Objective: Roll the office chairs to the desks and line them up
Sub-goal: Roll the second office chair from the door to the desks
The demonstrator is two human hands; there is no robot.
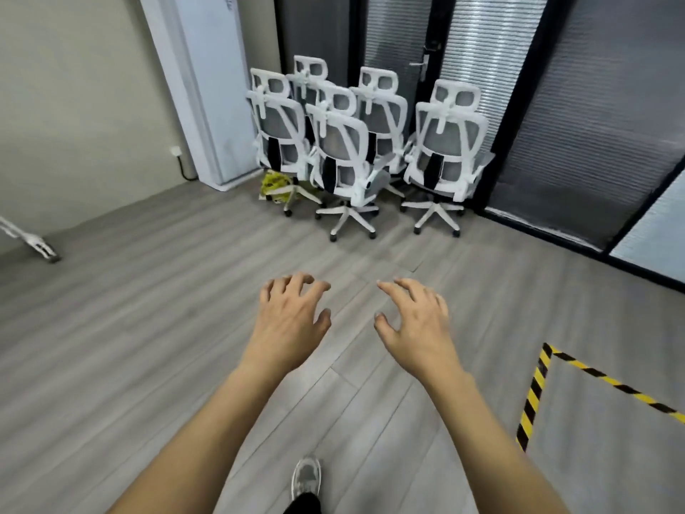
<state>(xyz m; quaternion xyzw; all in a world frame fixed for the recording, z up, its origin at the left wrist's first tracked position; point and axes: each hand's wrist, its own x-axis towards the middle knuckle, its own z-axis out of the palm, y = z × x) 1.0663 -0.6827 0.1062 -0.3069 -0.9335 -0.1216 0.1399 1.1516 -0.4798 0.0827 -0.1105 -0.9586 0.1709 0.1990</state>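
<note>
Several white-framed office chairs with grey mesh backs stand bunched in the far corner, backs toward me. The nearest chair (343,157) is in the middle, another chair (443,150) to its right, a third chair (276,131) to its left, with more behind. My left hand (293,317) and my right hand (415,317) are stretched out in front of me over the floor, fingers spread and curled, holding nothing. Both hands are well short of the chairs. No desk is in view.
A yellow bag (274,185) lies under the left chair's base. Dark glass partitions and a door (426,68) stand behind the chairs. A white cabinet (207,87) is on the left. Yellow-black floor tape (537,387) marks a corner at right. My shoe (307,478) is below.
</note>
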